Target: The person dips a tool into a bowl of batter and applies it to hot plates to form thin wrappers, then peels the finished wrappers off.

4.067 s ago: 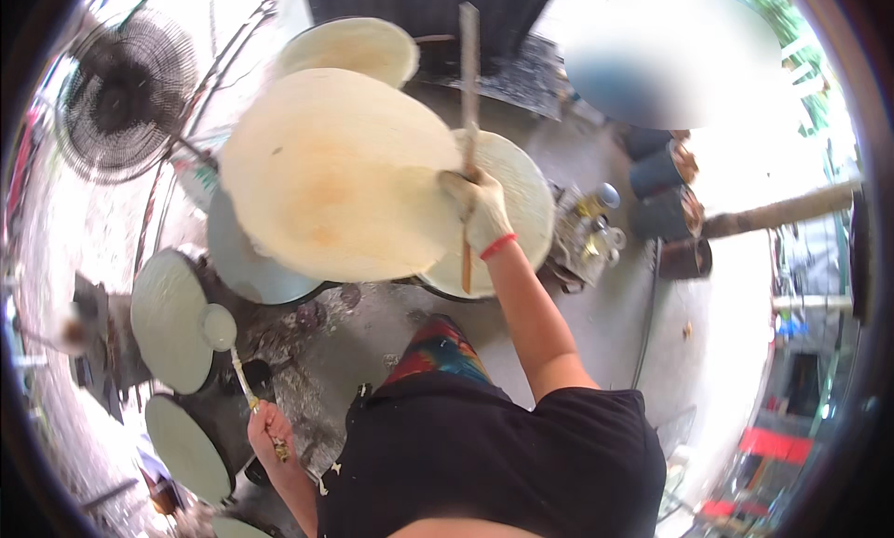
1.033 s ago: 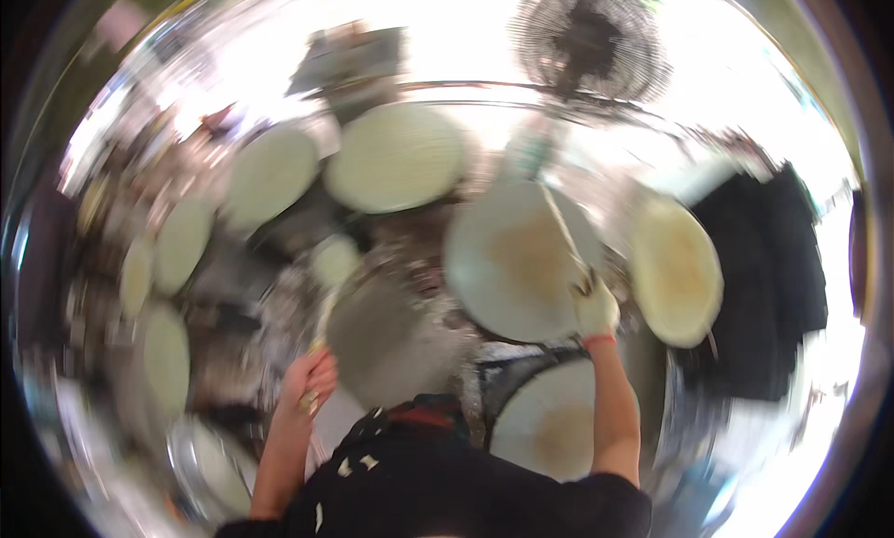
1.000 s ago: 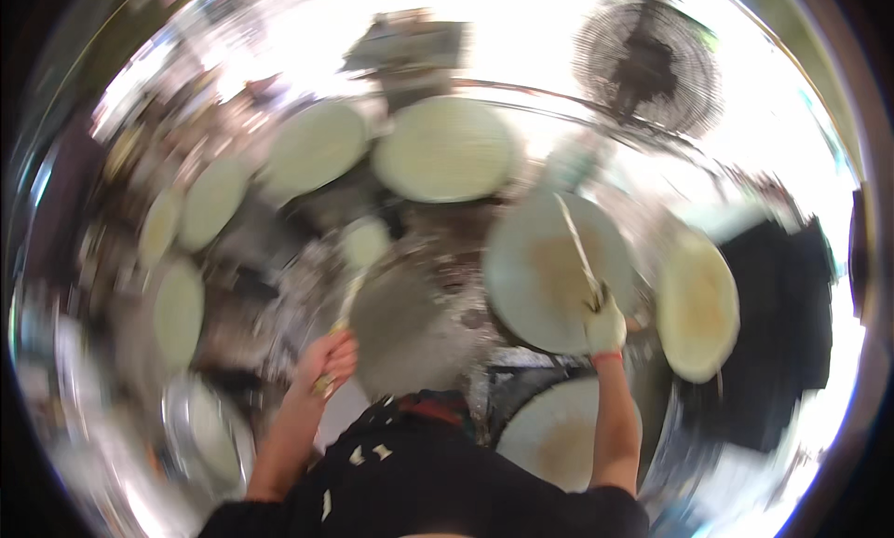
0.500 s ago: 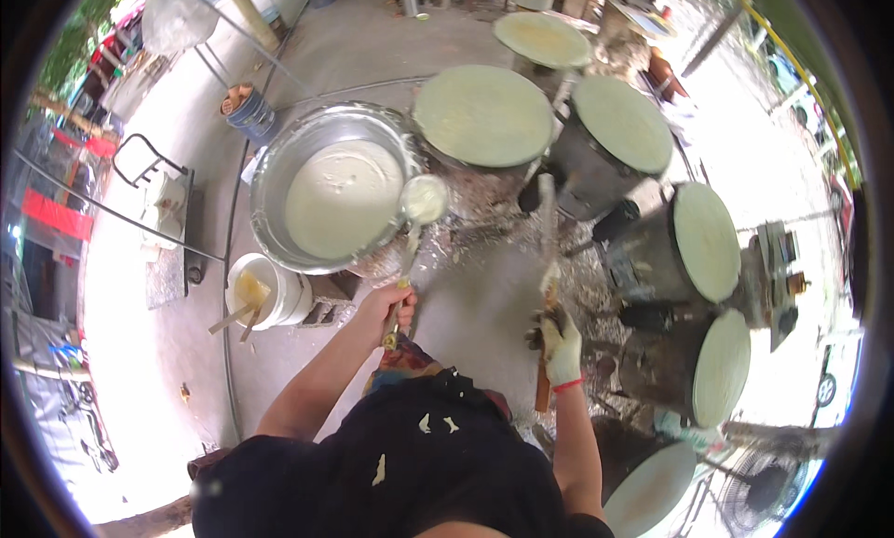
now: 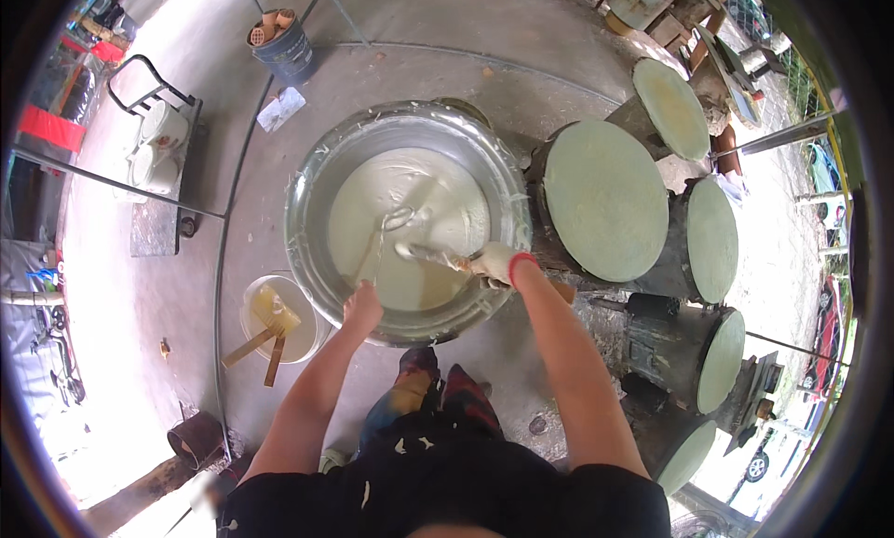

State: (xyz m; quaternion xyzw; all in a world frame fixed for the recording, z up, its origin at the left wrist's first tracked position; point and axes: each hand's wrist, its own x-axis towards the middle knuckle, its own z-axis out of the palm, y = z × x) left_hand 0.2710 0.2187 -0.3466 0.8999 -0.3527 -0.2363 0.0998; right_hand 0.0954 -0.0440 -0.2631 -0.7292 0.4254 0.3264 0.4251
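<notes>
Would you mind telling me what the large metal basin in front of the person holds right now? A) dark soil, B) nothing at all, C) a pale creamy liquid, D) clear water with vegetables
C: the large metal basin is filled with a pale creamy liquid, and both the left hand and the gloved right hand dip long-handled tools into it.

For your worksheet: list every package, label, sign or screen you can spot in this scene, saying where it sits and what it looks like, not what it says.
Flat pale packet or sheet: on the concrete floor, upper left of the big metal basin; roughly rectangular, whitish grey.
Red panel, maybe a sign: far left edge; rectangular, plain red.
No screens visible.
</notes>
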